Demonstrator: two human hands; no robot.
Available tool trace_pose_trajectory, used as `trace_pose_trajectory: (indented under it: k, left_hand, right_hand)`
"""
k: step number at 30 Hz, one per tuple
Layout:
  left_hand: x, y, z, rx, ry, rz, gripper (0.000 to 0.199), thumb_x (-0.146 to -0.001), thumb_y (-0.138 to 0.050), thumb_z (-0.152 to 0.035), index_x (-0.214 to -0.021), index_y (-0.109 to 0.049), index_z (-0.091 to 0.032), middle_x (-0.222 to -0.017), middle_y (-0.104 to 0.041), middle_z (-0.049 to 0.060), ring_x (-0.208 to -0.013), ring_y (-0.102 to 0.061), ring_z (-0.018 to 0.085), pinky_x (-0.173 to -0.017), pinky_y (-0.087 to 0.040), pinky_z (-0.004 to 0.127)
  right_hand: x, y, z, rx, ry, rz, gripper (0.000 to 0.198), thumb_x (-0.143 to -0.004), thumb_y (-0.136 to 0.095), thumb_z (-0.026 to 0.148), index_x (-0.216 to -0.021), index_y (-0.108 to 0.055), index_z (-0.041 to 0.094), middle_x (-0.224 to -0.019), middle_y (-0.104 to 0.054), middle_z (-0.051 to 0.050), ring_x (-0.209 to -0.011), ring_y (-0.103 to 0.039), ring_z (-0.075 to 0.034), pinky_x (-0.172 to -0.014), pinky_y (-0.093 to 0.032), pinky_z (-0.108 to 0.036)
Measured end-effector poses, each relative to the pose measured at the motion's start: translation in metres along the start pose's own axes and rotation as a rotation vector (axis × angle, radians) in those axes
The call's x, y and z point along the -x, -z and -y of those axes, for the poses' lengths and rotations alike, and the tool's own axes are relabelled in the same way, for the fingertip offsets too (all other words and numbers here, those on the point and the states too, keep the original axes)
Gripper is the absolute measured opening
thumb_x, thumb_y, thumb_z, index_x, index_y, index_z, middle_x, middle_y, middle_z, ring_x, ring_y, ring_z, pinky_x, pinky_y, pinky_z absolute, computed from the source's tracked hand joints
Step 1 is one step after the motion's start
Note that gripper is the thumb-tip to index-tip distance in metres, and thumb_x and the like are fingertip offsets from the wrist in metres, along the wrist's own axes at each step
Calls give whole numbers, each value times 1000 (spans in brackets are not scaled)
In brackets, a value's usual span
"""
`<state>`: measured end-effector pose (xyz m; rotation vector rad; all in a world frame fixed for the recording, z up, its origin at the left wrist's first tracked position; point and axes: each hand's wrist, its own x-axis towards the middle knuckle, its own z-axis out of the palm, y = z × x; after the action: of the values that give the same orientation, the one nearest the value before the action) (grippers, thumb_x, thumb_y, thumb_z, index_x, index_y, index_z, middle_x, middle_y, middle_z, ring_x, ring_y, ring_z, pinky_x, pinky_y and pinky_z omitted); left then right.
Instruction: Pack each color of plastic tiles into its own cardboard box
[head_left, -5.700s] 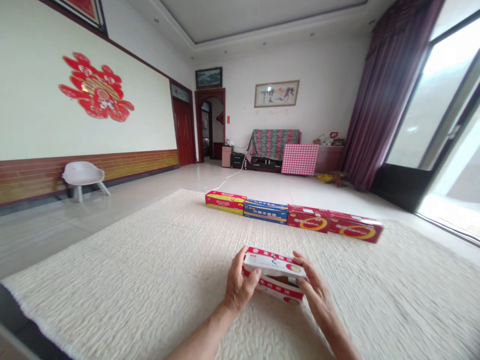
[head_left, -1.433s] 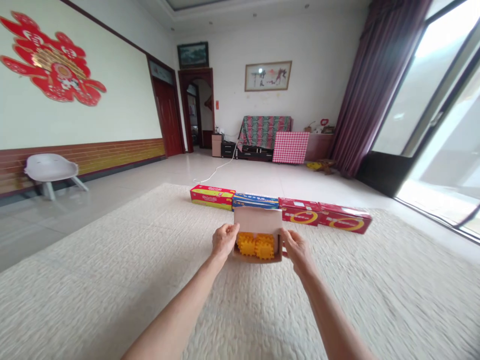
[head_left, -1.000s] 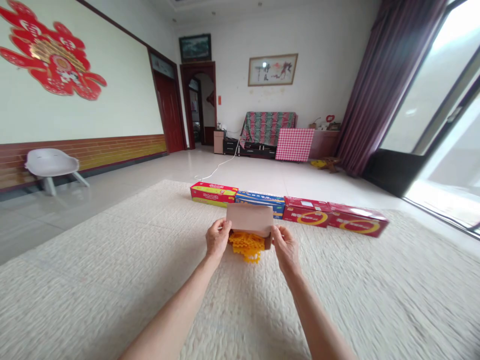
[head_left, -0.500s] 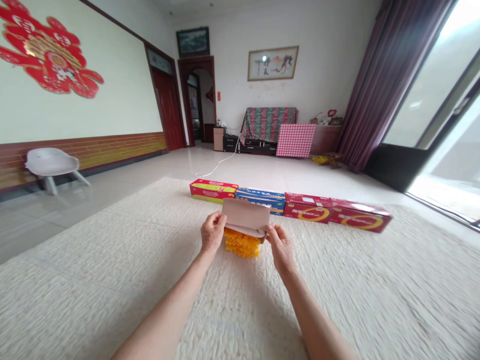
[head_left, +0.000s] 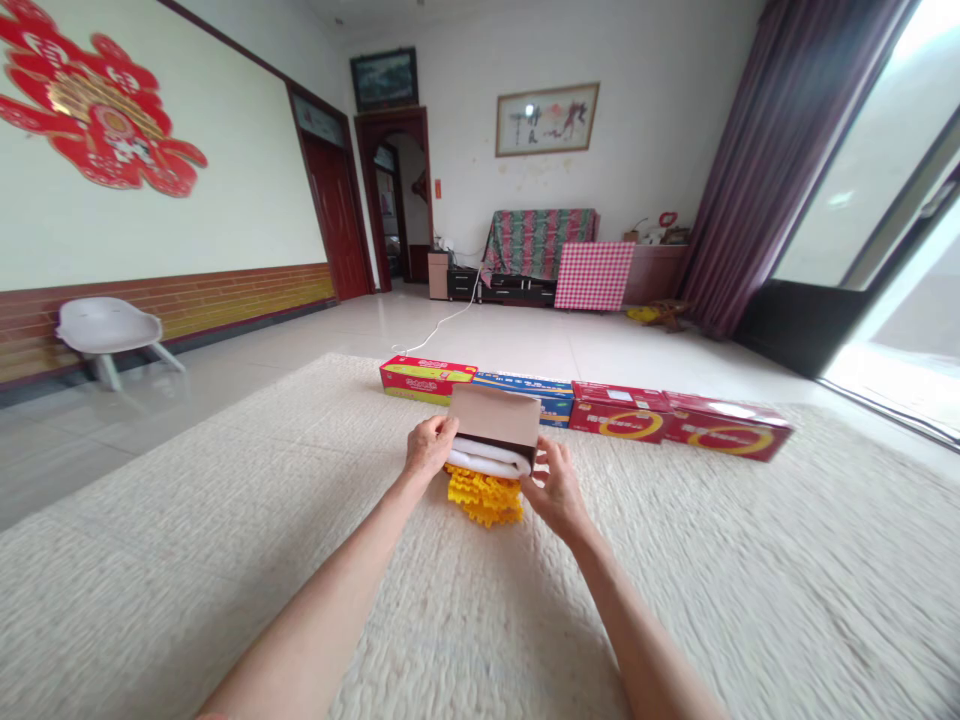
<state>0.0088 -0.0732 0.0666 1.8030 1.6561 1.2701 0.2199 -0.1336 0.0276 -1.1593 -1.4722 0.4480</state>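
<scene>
A small cardboard box (head_left: 495,413) with its plain brown lid raised is in front of me, just above or on the rug; I cannot tell which. Inside its opening lies a folded white cloth-like roll (head_left: 487,458). Below the front edge sits something yellow with wavy, toothed edges (head_left: 486,495). My left hand (head_left: 430,447) grips the box's left side, thumb and fingers closed on the edge. At the right side, my right hand (head_left: 555,488) holds the box, with its thumb by the end of the white roll and its fingers partly behind the wall.
Behind the box stands a row of cartons: a red-and-green carton (head_left: 426,380), a blue carton (head_left: 556,408) and two dark red cartons (head_left: 619,412). All rest on the cream rug (head_left: 225,560). A white chair (head_left: 112,328) stands at left; a white cord (head_left: 442,322) crosses the tiles.
The lid has tilted back, and the white roll and the dark inside of the box now show more. My right hand has shifted its grip, with its thumb lower on the front.
</scene>
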Motion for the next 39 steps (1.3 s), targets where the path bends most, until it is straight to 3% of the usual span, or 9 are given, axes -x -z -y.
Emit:
trace_pose_trajectory:
  k: [4, 8, 12, 17, 21, 26, 31, 36, 39]
  left_hand:
    - [3, 12, 4, 79, -123, 146, 29, -72, -65, -38, -94, -71, -20, -85, -71, 2, -80, -63, 19, -73, -46, 26]
    - [6, 13, 9, 162, -230, 207, 49, -58, -75, -20, -107, -69, -19, -111, -67, 6, -100, -62, 22, -89, -46, 29]
    - [3, 1, 8, 154, -218, 123, 28, -71, -61, -16, -98, -71, -19, -100, -68, 6, -94, -63, 21, -86, -47, 31]
    - [2, -1, -3, 118, -299, 57, 29, -71, -60, -13, -97, -69, -21, -98, -65, 3, -95, -60, 20, -89, -46, 30]
    - [14, 6, -3, 101, -467, -40, 31, -74, -60, -19, -106, -64, -20, -108, -60, 7, -105, -58, 21, -94, -45, 31]
    - [11, -3, 5, 46, -642, -211, 32, -76, -62, -24, -107, -61, -17, -104, -59, 9, -100, -59, 23, -89, -47, 33]
    - [-16, -8, -4, 8, -673, -256, 24, -81, -55, -21, -104, -61, -17, -99, -60, 9, -95, -59, 21, -84, -48, 32]
    - [-33, 6, -29, 26, -741, -303, 25, -84, -50, -22, -105, -62, -17, -104, -59, 9, -101, -57, 21, -90, -46, 34]
    - [-35, 16, -46, 35, -637, -253, 24, -82, -51, -21, -102, -64, -18, -104, -60, 10, -102, -56, 22, -91, -44, 35]
  right_hand:
    - [-1, -7, -3, 65, -2, -128, 36, -70, -59, 29, -105, -52, 22, -99, -46, -6, -79, -53, -18, -60, -54, -35]
    - [0, -9, 1, 107, -8, -215, 39, -63, -65, 24, -101, -54, 22, -98, -47, -5, -76, -53, -18, -65, -51, -36]
    - [-1, -8, 5, 119, -24, -258, 34, -62, -63, 21, -96, -57, 21, -93, -50, -3, -70, -52, -15, -67, -48, -34]
    - [-10, -8, 4, 94, -44, -326, 19, -68, -54, 24, -86, -58, 20, -88, -51, -2, -74, -51, -17, -68, -44, -31]
    - [-14, -10, 4, 50, -46, -376, 17, -80, -39, 26, -79, -55, 21, -88, -51, -2, -74, -51, -15, -65, -43, -28]
    - [-25, -13, 7, 71, -4, -394, 13, -79, -41, 24, -80, -54, 22, -88, -50, -2, -79, -50, -17, -69, -43, -29]
    - [-52, -11, 16, 131, 31, -417, 17, -68, -49, 17, -85, -53, 21, -90, -49, -3, -82, -48, -18, -74, -43, -32]
    - [-73, -7, 33, 158, 43, -442, 17, -70, -46, 16, -85, -52, 21, -94, -50, -4, -87, -47, -18, -78, -42, -32]
    - [-81, -1, 43, 171, -4, -426, 20, -69, -46, 17, -87, -55, 21, -97, -51, -5, -90, -48, -19, -80, -41, -32]
